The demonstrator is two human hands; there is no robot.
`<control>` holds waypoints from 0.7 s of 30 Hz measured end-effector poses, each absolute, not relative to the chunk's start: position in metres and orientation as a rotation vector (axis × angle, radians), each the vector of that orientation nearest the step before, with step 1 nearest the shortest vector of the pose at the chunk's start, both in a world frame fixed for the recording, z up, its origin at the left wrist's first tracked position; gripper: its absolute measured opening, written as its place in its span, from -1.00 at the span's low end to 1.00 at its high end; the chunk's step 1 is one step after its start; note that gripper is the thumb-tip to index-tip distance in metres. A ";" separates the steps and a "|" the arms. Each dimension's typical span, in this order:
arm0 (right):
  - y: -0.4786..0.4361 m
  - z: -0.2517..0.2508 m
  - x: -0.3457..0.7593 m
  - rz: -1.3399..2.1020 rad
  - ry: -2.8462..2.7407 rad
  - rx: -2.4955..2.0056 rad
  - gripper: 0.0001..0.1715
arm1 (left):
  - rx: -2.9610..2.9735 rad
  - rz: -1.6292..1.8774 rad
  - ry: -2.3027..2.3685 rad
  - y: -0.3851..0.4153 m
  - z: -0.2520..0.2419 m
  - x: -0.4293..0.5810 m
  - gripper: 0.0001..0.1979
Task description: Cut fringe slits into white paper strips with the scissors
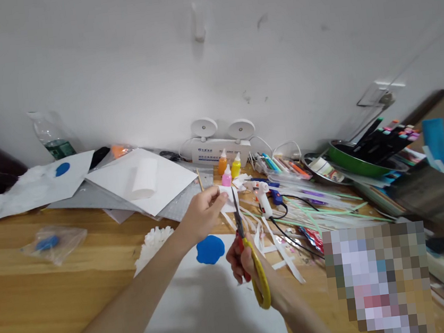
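My left hand (203, 211) pinches a small piece of white paper (229, 200) between thumb and fingers. In my right hand (243, 263) is a pair of scissors (261, 282) with yellow and red handles. Their blades point away from me and meet the paper's right side; whether they are cutting through it I cannot tell. Beneath both hands lies a large white sheet (206, 310) bearing a flat blue patch (210, 250). Crinkled white paper (154, 243) sits along the sheet's upper left edge, partly behind my left forearm.
Orange, yellow and pink bottles (227, 176) stand beyond my hands. A glue gun (263, 199), its cord and paper strips (284, 255) lie to the right, near a green pan (355, 159) of markers. On the left are a bagged blue lump (47, 243) and a paper roll (144, 179).
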State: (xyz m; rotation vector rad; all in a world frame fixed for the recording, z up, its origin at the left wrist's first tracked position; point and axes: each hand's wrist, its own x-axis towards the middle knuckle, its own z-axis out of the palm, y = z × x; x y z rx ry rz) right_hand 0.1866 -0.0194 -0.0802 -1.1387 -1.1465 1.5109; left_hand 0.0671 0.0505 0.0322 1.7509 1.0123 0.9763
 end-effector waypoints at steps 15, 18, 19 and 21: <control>-0.032 -0.045 0.187 1.523 -1.174 -0.951 -0.37 | 1.723 0.948 0.981 0.050 0.030 0.069 -0.73; -0.028 -0.061 0.188 1.539 -1.105 -0.917 -0.32 | 1.704 0.964 0.984 0.051 0.031 0.069 -0.74; -0.028 -0.063 0.188 1.547 -1.084 -0.903 -0.32 | 1.696 0.969 0.989 0.051 0.031 0.069 -0.74; -0.027 -0.062 0.188 1.553 -1.078 -0.904 -0.34 | 1.672 0.984 0.988 0.051 0.031 0.069 -0.75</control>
